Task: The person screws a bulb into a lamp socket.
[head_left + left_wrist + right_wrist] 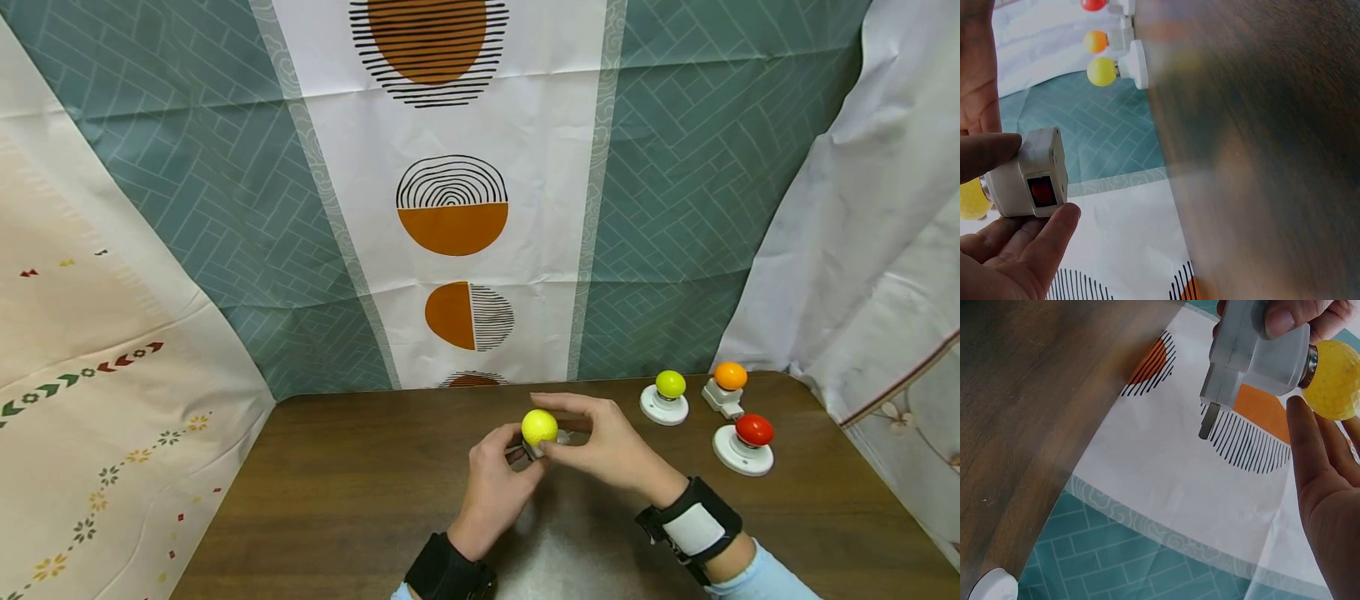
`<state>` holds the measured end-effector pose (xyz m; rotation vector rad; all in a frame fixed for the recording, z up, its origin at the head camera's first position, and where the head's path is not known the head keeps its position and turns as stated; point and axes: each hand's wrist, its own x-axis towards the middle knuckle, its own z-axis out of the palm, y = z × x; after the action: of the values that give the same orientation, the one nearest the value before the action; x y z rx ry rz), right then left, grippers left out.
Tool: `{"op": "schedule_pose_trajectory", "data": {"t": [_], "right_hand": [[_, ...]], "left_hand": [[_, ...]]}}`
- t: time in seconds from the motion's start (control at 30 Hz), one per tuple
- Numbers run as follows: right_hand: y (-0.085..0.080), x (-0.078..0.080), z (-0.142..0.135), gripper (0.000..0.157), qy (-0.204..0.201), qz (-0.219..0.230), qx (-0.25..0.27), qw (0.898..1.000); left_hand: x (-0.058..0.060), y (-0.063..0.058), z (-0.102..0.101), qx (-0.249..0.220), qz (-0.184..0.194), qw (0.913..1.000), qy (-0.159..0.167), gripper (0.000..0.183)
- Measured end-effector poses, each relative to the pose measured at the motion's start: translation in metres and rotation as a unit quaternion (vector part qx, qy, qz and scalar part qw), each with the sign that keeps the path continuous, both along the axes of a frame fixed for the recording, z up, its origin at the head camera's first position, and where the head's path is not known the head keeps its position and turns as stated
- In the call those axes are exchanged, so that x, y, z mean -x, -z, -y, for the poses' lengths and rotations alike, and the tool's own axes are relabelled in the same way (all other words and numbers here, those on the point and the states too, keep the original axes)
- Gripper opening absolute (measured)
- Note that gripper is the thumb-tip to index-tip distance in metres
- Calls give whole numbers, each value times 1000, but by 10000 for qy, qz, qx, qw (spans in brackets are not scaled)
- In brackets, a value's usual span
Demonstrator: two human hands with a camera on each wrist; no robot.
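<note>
My left hand (497, 479) holds a white plug-in bulb socket (1013, 184) between thumb and fingers. A red switch (1042, 191) shows on its side, and a flat metal prong (1209, 421) sticks out of its end in the right wrist view. Fitted at the other end is a yellow bulb (539, 427) with a metal collar. My right hand (611, 442) is spread around this bulb, forefinger extended past its top and thumb tip close to its lower side. In the right wrist view its fingers (1310, 444) are straight beside the bulb.
At the right of the brown table (360, 483) stand a yellow-green bulb (671, 384) and a red bulb (754, 430) on round white bases, plus an orange bulb (731, 376) on an angular white socket. Patterned cloth (660, 208) hangs behind the table.
</note>
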<state>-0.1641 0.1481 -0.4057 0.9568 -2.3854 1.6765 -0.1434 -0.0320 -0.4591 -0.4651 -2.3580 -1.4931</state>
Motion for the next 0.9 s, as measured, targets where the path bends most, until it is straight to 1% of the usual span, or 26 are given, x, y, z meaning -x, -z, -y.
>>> {"op": "schedule_pose_trajectory", "data": {"t": [0.07,0.1,0.13,0.4,0.57,0.7,0.83,0.9], "right_hand": [[0,0,0,51,-70,25,-26,10000],[4,3,-1,51,-87,20,-45,9999],[5,3,-2,50,-98,-20,-76,9999],[6,2,-2,46,-79,-88,-1,9999],[3,0,-1,44,90,-104,174,9998],[3,0,0,44,270,-102,243,9993],[3,-1,1,45,477,-118,131,9987],[4,-1,2,47,508,-148,48,9986]], "left_hand": [[0,0,0,14,9,10000,6,33],[0,0,0,23,9,10000,10,33],[0,0,0,25,10,10000,19,33],[0,0,0,5,28,10000,20,33],[-1,0,0,22,71,10000,9,33],[-1,0,0,25,27,10000,-5,32],[-2,0,0,5,-22,10000,26,32],[-2,0,1,6,-14,10000,40,32]]}}
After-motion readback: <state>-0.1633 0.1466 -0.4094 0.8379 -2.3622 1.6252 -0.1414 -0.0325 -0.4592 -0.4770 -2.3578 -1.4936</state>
